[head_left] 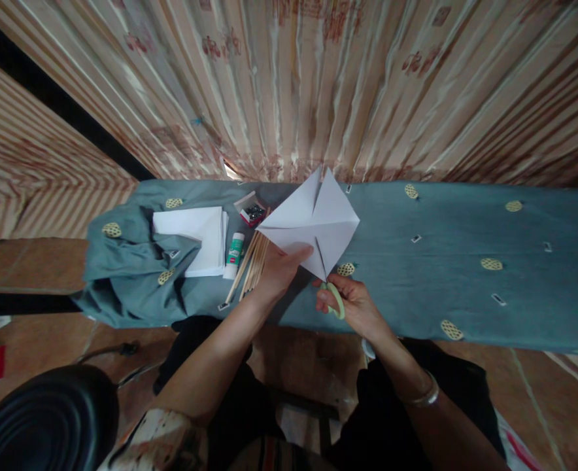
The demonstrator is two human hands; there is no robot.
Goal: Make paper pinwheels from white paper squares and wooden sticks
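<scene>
A white square of paper (335, 212), creased across its middle, is held up cornerwise above the cloth. One slit runs in from its far corner and spreads a little apart. My left hand (282, 268) grips the near left edge, thumb lying on top and the other fingers hidden underneath. In my right hand (352, 301) are scissors with pale green handles (337, 301). Their dark blade (320, 255) lies over the near corner of the paper, pointing toward its centre. The second blade cannot be made out.
Left of the paper are thin wooden sticks (252, 265), a glue stick (234, 255), a small open box of dark metal pieces (252, 210) and a stack of white paper (208, 242). A teal pineapple-print cloth (446, 261) covers the narrow table. Behind it hangs a curtain (318, 91).
</scene>
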